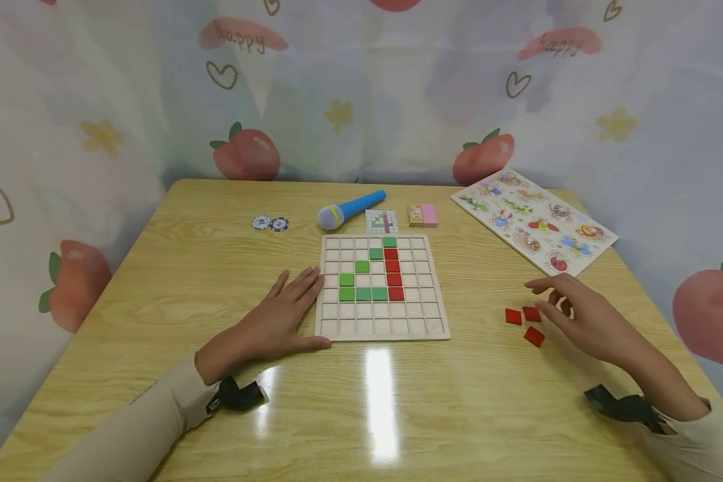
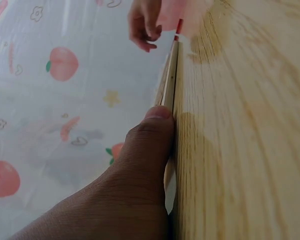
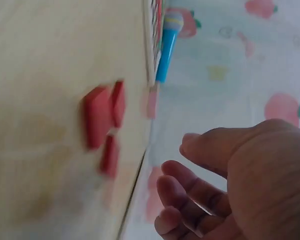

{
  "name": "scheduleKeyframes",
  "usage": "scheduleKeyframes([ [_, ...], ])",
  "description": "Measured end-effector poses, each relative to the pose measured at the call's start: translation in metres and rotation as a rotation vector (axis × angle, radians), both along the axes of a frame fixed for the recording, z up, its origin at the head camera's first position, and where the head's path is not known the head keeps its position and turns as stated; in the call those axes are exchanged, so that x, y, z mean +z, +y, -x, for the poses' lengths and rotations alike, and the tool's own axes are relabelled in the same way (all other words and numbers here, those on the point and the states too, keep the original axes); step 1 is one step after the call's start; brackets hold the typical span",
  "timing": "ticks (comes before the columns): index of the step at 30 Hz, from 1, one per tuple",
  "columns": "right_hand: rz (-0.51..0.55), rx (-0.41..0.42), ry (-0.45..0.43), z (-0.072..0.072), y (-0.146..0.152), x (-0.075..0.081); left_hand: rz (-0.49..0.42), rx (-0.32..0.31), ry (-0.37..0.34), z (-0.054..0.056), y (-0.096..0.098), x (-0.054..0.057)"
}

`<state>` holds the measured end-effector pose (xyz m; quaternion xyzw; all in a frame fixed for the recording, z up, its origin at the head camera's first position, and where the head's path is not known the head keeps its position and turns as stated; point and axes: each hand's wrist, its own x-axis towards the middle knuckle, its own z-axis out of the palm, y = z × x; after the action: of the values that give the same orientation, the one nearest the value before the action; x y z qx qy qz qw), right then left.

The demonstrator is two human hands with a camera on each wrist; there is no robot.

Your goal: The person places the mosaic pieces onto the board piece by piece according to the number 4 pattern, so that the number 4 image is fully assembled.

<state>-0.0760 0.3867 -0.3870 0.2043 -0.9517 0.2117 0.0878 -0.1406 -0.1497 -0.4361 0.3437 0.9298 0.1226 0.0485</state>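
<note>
A square wooden grid board [image 1: 418, 310] lies mid-table, with green tiles [image 1: 363, 294] and a column of red tiles [image 1: 393, 266] set in its cells. My left hand [image 1: 277, 321] rests flat on the table at the board's left edge, fingertips at its side. In the left wrist view the left thumb [image 2: 157, 113] touches the board's edge near the corner. Right of the board, three loose red tiles [image 1: 533, 336] lie on the table. Over and beside them hovers my right hand [image 1: 590, 321], fingers loosely bent, nothing between thumb and fingers [image 3: 172, 189].
Behind the board lie a blue toy microphone [image 1: 361, 203], a small pattern card [image 1: 382, 221] and a pink-and-patterned little box [image 1: 422, 215]. Two poker chips [image 1: 280, 224] sit at back left. An insect picture board [image 1: 536, 221] lies at back right, beyond the right hand.
</note>
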Motion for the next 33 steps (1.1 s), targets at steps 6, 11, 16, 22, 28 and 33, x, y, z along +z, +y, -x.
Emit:
scheduleKeyframes([
  [6, 0.07, 0.032, -0.083, -0.009, 0.027, -0.02, -0.002, 0.004, 0.005, 0.0, -0.001, -0.002],
  [11, 0.034, 0.035, -0.075, -0.006, 0.028, -0.027, -0.009, 0.01, 0.001, -0.001, -0.002, -0.002],
  [16, 0.012, 0.03, -0.027, -0.003, 0.025, -0.031, -0.016, 0.009, -0.005, -0.001, -0.001, -0.001],
  [22, -0.002, 0.058, -0.045, 0.0, 0.017, -0.022, -0.013, -0.006, -0.007, 0.0, 0.0, -0.003],
  [28, -0.007, 0.119, -0.031, 0.017, -0.02, 0.003, -0.006, -0.004, -0.004, -0.001, 0.0, -0.001],
  [33, 0.001, 0.291, -0.04, 0.037, -0.077, 0.014, -0.009, 0.002, 0.003, -0.001, 0.0, 0.0],
])
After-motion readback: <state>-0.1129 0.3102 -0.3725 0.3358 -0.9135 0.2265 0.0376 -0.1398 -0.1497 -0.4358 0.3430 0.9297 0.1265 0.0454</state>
